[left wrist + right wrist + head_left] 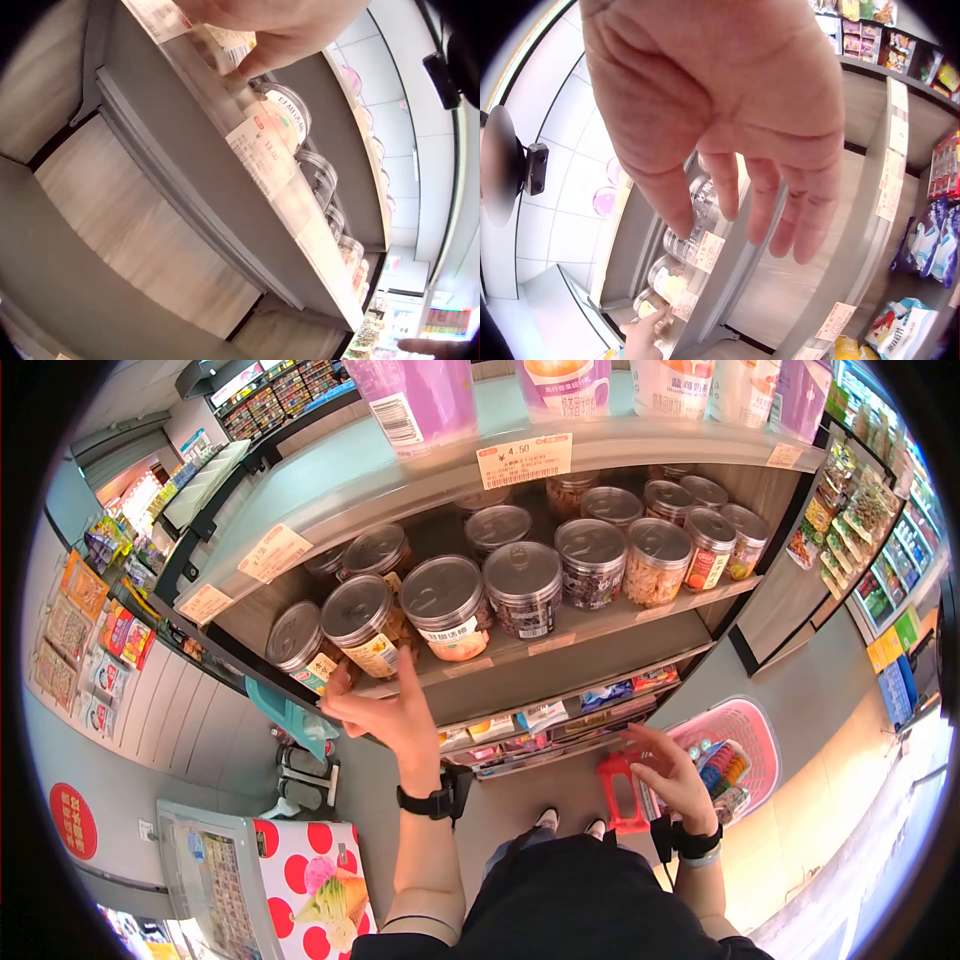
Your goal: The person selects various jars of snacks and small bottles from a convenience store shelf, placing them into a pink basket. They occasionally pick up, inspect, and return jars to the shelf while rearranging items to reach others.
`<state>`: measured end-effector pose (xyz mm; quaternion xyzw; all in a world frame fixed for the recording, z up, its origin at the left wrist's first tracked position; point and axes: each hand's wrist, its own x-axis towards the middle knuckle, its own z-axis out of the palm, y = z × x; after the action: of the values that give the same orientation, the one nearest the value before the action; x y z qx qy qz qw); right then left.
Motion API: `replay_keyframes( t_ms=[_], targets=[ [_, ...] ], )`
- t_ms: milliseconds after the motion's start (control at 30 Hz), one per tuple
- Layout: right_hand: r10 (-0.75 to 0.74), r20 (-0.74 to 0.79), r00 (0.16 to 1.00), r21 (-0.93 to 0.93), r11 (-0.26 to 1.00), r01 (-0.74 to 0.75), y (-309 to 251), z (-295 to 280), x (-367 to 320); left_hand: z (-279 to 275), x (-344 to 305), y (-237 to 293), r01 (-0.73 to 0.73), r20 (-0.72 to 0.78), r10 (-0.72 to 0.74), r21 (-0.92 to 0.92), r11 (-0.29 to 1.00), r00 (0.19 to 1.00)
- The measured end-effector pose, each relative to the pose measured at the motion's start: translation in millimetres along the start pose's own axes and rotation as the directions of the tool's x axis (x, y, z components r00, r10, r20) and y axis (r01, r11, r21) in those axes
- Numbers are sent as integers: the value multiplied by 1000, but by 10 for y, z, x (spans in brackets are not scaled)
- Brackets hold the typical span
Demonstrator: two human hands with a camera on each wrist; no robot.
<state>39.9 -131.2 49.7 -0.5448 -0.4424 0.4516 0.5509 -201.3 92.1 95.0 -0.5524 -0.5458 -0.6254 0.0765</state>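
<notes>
Several clear jars with grey lids stand on the middle shelf (600, 630). My left hand (385, 710) is at the front of a yellow-labelled jar (370, 625), thumb and fingers spread at its lower part; whether they touch it is unclear. Beside it stands an orange jar (445, 605) with a white label. In the left wrist view, my left hand (292, 26) partly hides the yellow-labelled jar (232, 45), near the orange jar (281, 120). My right hand (672, 775) hangs in the air, fingers loosely bent, holding nothing; its palm (720, 112) fills the right wrist view's top.
Purple and white cups (415, 400) stand on the upper shelf. Packets (540, 717) lie on a lower shelf. A pink basket (765, 745) with goods is beside my right hand. A polka-dotted freezer (310, 870) stands at lower left.
</notes>
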Motion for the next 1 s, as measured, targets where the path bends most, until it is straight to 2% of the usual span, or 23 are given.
replay_keyframes(
  t_ms=[33, 67, 133, 167, 233, 267, 333, 367, 400, 467, 500, 533, 600, 633, 700, 733, 800, 833, 900, 933, 1000],
  targets=[
    [-1, -1, 1000, -11, 1000, 1, 5, -3, -7, -31, 73, 19, -117, -88, 112, -53, 992, 990],
    [1, -3, 1000, -22, 1000, -1, 7, -4, -15, -105, 199, 64, -118, -86, 113, -59, 991, 990],
    [18, -26, 999, -33, 999, -19, 2, -6, -32, -335, 544, 175, -301, 197, 268, 161, 940, 943],
    [35, -40, 999, -43, 998, -37, 1, -12, -47, -421, 702, 194, -295, 200, 262, 161, 942, 944],
    [45, -40, 998, -40, 998, -47, 13, -20, -52, -519, 1018, 215, -434, 527, 338, 66, 899, 780],
    [50, -41, 998, -32, 998, -52, 25, -14, -41, -525, 1131, 229, -433, 525, 336, 70, 899, 782],
    [36, -27, 999, -23, 999, -36, 66, 8, -23, -489, 1336, 266, -465, 748, 287, 32, 885, 598],
    [24, -21, 999, -16, 1000, -25, 87, 14, -16, -443, 1424, 285, -433, 815, 242, 13, 901, 527],
    [21, -17, 1000, -16, 1000, -22, 108, 19, -13, -401, 1475, 270, -434, 813, 241, 16, 901, 530],
    [-2, 21, 1000, -13, 1000, 2, 134, 29, 0, -308, 1542, 265, -430, 889, 179, 22, 902, 422],
    [-6, 20, 1000, -11, 1000, 6, 114, 40, 2, -316, 1592, 342, -435, 904, 91, 111, 893, 417],
    [-1, 31, 1000, -12, 1000, 2, 79, 51, -1, -327, 1579, 411, -439, 904, 93, 111, 892, 417],
    [4, 42, 999, -13, 1000, -3, 59, 53, -20, -330, 1532, 507, -480, 855, 28, 263, 837, 517],
    [14, 41, 999, -21, 1000, -13, 57, 46, -28, -307, 1541, 437, -480, 855, 28, 262, 837, 517],
    [23, 38, 999, -30, 999, -22, 57, 29, -44, -247, 1604, 216, -574, 760, 317, 90, 814, 568],
    [25, 35, 999, -17, 1000, -24, 62, 23, -55, -264, 1669, 197, -574, 760, 317, 89, 814, 567],
    [27, 33, 999, -5, 1000, -27, 73, 18, -68, -296, 1809, 258, -377, 937, 208, -93, 922, 280],
    [31, 29, 999, -13, 999, -30, 78, 15, -74, -281, 1832, 283, -376, 937, 208, -92, 922, 281],
    [33, 24, 999, -20, 999, -33, 77, 9, -81, -250, 1846, 336, -387, 966, 85, 17, 922, 245],
    [42, 26, 999, -35, 999, -41, 76, 8, -87, -238, 1794, 347, -387, 966, 87, 15, 922, 245],
    [48, 25, 999, -50, 998, -47, 69, 4, -86, -201, 1672, 359, -462, 889, 1, 237, 855, 458]
  ],
)
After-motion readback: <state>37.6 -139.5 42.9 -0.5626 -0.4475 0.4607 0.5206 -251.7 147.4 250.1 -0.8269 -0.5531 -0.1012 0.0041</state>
